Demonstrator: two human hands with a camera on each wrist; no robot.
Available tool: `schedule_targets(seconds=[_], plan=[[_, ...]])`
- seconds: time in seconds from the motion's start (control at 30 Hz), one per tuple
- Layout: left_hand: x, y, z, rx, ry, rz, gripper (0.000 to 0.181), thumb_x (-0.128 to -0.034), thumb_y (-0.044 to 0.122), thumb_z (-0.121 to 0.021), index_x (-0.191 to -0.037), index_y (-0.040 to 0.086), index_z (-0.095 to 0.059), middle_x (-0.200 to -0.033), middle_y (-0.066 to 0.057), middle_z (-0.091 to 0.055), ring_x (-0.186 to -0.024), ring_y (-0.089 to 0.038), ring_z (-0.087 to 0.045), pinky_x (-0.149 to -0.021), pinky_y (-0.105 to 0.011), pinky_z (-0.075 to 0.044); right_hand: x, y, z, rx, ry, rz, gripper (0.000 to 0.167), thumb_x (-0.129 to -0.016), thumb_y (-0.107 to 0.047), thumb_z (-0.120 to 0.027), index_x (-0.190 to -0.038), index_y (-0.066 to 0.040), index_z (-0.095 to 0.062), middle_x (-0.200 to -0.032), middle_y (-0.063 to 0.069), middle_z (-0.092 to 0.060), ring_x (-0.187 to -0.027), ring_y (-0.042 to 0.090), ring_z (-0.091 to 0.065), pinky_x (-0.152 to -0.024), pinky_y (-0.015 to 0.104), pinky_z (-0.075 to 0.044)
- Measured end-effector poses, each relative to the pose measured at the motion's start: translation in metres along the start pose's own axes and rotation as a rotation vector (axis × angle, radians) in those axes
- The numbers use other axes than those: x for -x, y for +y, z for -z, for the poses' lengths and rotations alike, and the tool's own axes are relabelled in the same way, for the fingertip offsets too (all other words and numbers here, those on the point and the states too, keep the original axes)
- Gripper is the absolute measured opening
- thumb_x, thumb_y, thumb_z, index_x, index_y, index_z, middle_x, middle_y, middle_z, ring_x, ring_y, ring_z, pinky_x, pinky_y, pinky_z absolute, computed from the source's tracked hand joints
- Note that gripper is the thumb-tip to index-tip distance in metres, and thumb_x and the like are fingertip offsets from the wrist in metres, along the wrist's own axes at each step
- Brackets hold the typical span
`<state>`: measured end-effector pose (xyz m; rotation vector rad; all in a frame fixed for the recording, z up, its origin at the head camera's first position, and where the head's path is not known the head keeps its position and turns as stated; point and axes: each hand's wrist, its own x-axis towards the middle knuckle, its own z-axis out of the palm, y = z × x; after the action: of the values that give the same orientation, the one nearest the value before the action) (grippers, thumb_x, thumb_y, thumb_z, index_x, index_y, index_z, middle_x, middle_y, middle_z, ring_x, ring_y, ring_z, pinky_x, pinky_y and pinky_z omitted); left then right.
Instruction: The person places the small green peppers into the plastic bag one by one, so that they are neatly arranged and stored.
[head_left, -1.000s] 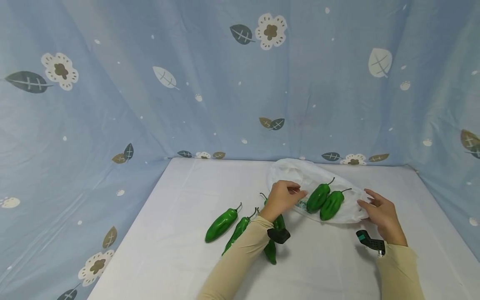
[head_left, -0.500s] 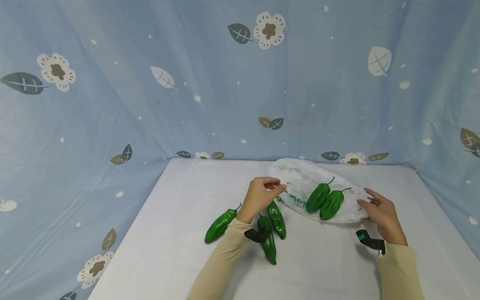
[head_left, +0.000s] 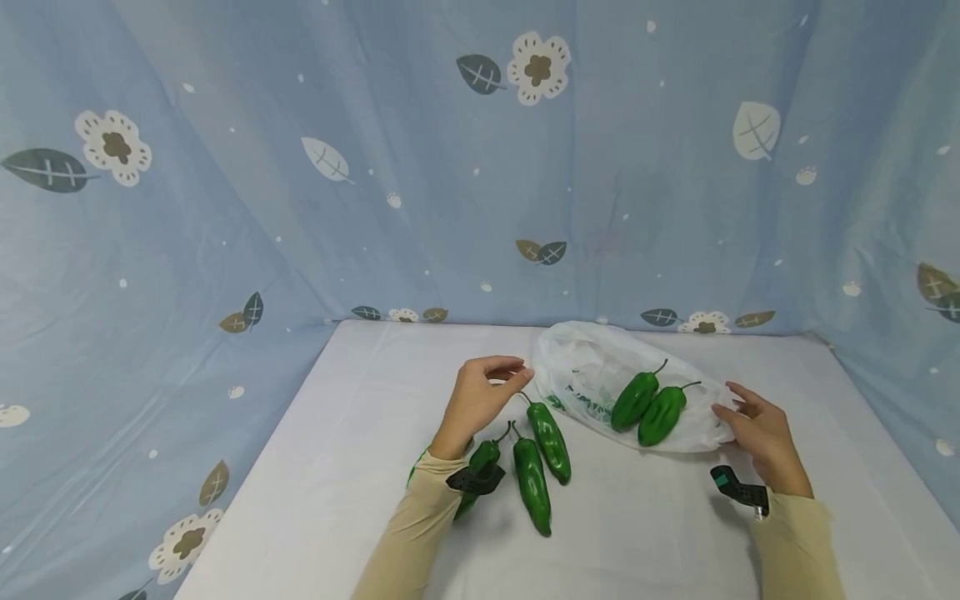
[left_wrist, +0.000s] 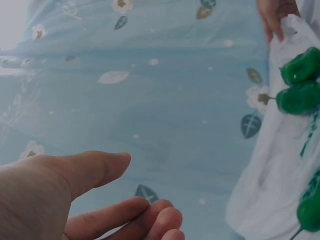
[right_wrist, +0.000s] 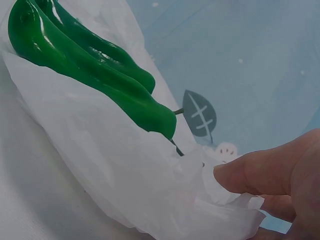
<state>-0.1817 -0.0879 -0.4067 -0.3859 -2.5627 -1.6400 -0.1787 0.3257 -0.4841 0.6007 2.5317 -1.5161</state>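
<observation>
My left hand hovers over the table left of a white plastic bag. Its fingers are loosely curled, and the left wrist view shows a gap between thumb and fingers, with nothing held. Two green peppers lie side by side on the bag, stems pointing away. At the bag's right end, my right hand holds the plastic edge between thumb and fingers. Two more green peppers lie near my left wrist. Another pepper is partly covered by the wrist strap, and one further left is almost hidden behind the forearm.
White cloth covers the table. A blue patterned curtain hangs behind and along the sides. Black camera mounts stick out from both wrists.
My left hand has moved leftward, away from the peppers on the bag, uncovering the bag's left part and the middle peppers. The right hand and the bag have stayed in place.
</observation>
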Motion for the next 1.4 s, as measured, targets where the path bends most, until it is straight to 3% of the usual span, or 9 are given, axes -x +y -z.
schedule_targets(seconds=[0.33,0.6,0.8,1.4], plan=[[0.015,-0.004,0.031,0.042,0.09,0.047,0.035,-0.0965,0.032,-0.075,-0.124,0.011,-0.076,-0.124,-0.008,-0.075,-0.11,-0.024,-0.07,-0.098,-0.041,-0.059,0.002,-0.003,0.0,0.024,0.005,0.001,0.07,-0.107,-0.031,-0.051,-0.165,-0.008,-0.02,-0.157,0.038,-0.027,-0.115,0.037,-0.05,-0.063,0.018,-0.051],[0.022,-0.013,0.045,0.02,0.118,0.093,0.033,-0.0964,0.032,-0.075,-0.123,0.012,-0.076,-0.123,-0.006,-0.075,-0.11,-0.022,-0.071,-0.098,-0.039,-0.059,0.002,-0.001,0.001,0.018,0.012,-0.03,0.07,-0.107,-0.03,-0.051,-0.165,-0.008,-0.019,-0.16,0.039,-0.023,-0.124,0.044,-0.047,-0.062,0.014,-0.047],[0.028,-0.02,0.059,0.014,0.163,0.115,0.034,-0.0959,0.031,-0.076,-0.123,0.011,-0.076,-0.121,-0.007,-0.076,-0.11,-0.023,-0.071,-0.097,-0.04,-0.06,0.002,-0.002,0.0,0.008,0.009,-0.005,0.071,-0.107,-0.031,-0.051,-0.166,-0.008,-0.019,-0.16,0.039,-0.024,-0.124,0.043,-0.048,-0.062,0.014,-0.049],[0.053,-0.058,0.088,-0.112,0.219,0.193,0.036,-0.0963,0.03,-0.075,-0.125,0.008,-0.074,-0.119,-0.01,-0.077,-0.108,-0.026,-0.072,-0.094,-0.039,-0.06,0.003,-0.001,0.0,0.004,0.011,0.0,0.071,-0.107,-0.032,-0.051,-0.165,-0.007,-0.019,-0.16,0.039,-0.024,-0.125,0.045,-0.048,-0.063,0.012,-0.047]])
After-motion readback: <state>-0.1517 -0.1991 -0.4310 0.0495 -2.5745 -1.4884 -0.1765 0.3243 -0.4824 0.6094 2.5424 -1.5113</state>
